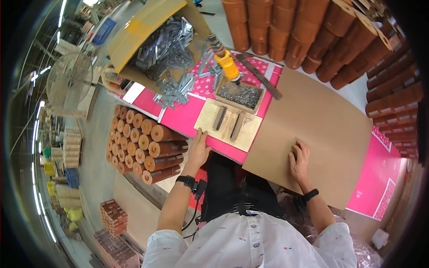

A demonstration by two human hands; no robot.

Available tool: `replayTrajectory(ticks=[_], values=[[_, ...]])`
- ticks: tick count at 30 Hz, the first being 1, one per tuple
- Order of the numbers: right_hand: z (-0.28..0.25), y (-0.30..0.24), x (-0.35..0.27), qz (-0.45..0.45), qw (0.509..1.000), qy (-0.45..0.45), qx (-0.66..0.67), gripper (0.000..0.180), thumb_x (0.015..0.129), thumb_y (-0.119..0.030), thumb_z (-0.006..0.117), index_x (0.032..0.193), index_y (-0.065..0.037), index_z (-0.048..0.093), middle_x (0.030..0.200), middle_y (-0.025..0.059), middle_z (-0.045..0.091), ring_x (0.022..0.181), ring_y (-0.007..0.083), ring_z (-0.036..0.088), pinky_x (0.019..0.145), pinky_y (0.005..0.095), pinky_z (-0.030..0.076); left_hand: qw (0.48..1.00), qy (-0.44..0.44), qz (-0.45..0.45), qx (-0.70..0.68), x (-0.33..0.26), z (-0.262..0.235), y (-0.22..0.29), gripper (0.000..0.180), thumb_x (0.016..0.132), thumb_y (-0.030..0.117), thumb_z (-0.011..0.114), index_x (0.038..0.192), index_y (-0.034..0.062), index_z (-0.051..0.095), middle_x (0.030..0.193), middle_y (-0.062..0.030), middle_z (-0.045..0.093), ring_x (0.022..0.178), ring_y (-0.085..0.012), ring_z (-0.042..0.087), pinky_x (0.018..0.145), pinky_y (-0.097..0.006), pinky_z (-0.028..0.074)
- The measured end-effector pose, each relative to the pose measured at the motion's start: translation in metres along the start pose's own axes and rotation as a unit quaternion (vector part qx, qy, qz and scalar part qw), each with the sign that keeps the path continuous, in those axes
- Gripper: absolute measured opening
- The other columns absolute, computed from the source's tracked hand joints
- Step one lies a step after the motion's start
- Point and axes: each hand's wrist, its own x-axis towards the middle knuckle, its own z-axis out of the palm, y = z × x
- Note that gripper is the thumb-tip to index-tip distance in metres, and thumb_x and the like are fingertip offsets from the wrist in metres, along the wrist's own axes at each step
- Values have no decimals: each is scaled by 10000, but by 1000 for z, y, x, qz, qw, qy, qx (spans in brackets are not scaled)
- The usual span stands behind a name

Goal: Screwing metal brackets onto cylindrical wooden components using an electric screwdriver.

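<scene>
My left hand (199,149) lies at the near left corner of a pale wooden board (206,117), fingers stretched against its edge and holding nothing. Two dark bars (219,118) are fixed upright on this board, a little apart. On a flat brown cardboard sheet (321,120) rests my right hand (300,160), empty, with its fingers slightly bent and apart. Behind the board sits a shallow box of small screws (243,96). Above that box hangs a yellow power screwdriver (228,66), tip down. A dark flat bar (259,76) lies to its right.
A tipped cardboard box (129,33) spills metal strips (178,89) onto the pink-covered table (178,118). Brown cylinders (165,149) are stacked at the left; more brown cylinders (297,31) stand along the far side. A fan (70,78) stands at far left.
</scene>
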Motion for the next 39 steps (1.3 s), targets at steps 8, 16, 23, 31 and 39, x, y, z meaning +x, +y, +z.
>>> replayTrajectory(ticks=[8, 16, 23, 31, 39], values=[[-7, 0, 4, -50, 998, -37, 4, 349, 830, -45, 601, 1170, 12, 544, 1352, 189, 454, 1265, 396, 391, 1059, 481, 324, 1000, 10, -25, -14, -1, -1, 4, 680, 749, 58, 724, 1356, 37, 417, 1484, -257, 283, 1359, -384, 326, 1085, -422, 353], [-26, 15, 1, -93, 983, -155, -34, 409, 833, -42, 599, 1227, 14, 507, 1399, 196, 418, 1323, 407, 343, 1088, 489, 298, 998, 3, -56, -19, -2, -1, 6, 665, 760, 58, 710, 1359, 61, 420, 1503, -218, 277, 1372, -349, 321, 1079, -415, 362], [-25, 16, -4, -73, 988, -132, -36, 380, 843, -56, 596, 1210, 16, 527, 1383, 188, 441, 1326, 400, 344, 1096, 484, 297, 997, -12, -72, -30, 0, 4, 3, 676, 765, 66, 712, 1371, 74, 414, 1519, -203, 257, 1394, -321, 292, 1082, -425, 348], [-21, 15, 3, -92, 991, -91, -19, 347, 828, -71, 614, 1158, 20, 558, 1345, 179, 481, 1284, 395, 403, 1053, 473, 355, 996, -3, -64, -57, 2, 2, 4, 701, 750, 47, 724, 1374, 59, 405, 1513, -234, 245, 1404, -341, 260, 1117, -414, 310], [-16, 16, -1, -105, 991, -83, -3, 356, 819, -38, 614, 1165, 20, 549, 1344, 195, 478, 1288, 399, 400, 1059, 481, 340, 996, 14, -64, -61, 0, 5, 6, 694, 745, -7, 704, 1368, 49, 403, 1507, -254, 239, 1402, -371, 248, 1132, -415, 296]])
